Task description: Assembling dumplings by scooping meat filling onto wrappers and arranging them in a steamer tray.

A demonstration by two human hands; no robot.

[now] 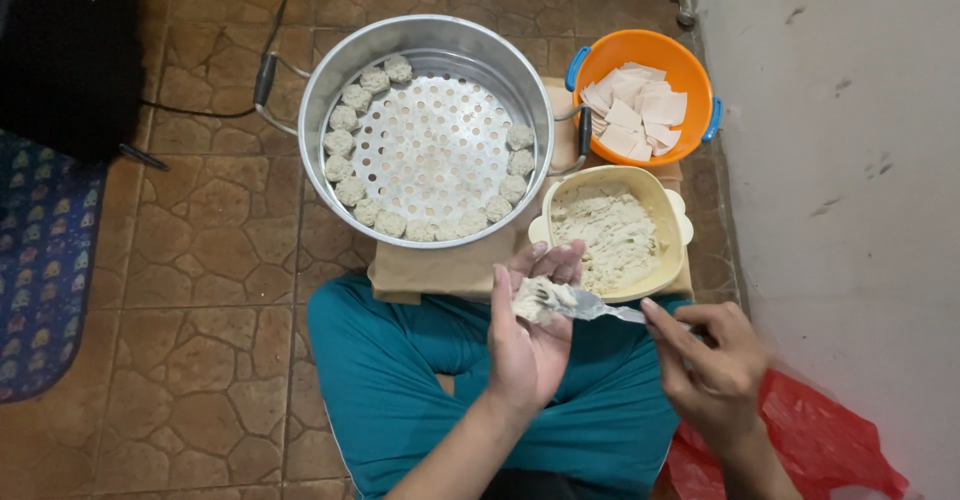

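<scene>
Over the person's crossed legs in teal trousers [400, 380], the left hand [530, 335] lies palm up and open, fingers loosely curved, cradling a wrapper with filling [538, 298] across the fingers. The right hand [715, 365] is closed around the handle of a spoon [600, 309], whose bowl rests against the filling in the left palm.

Just beyond the hands, a pale yellow bowl [672, 222] holds a mound of light, coarse filling [610, 235]. Behind it and to the right sits an orange bowl [690, 70] with blue handles, holding a loose heap of square wrappers [635, 110]. Both bowls sit close to a white wall [850, 160] on the right.

To the left of the bowls stands a large metal steamer pot [330, 90] with a perforated tray [430, 150] inside. Finished dumplings [345, 145] line the edge of the tray in a ring that runs from the top left, down around the near side, and up the right; the middle of the tray is bare. The pot and the yellow bowl rest on a sheet of brown cardboard [440, 265] laid on the tiled floor [200, 290].

A red plastic bag [830, 440] lies by the person's right knee. A patterned blue mat [40, 260] shows at the left edge, with a dark object [70, 50] and a cable [200, 112] above it.
</scene>
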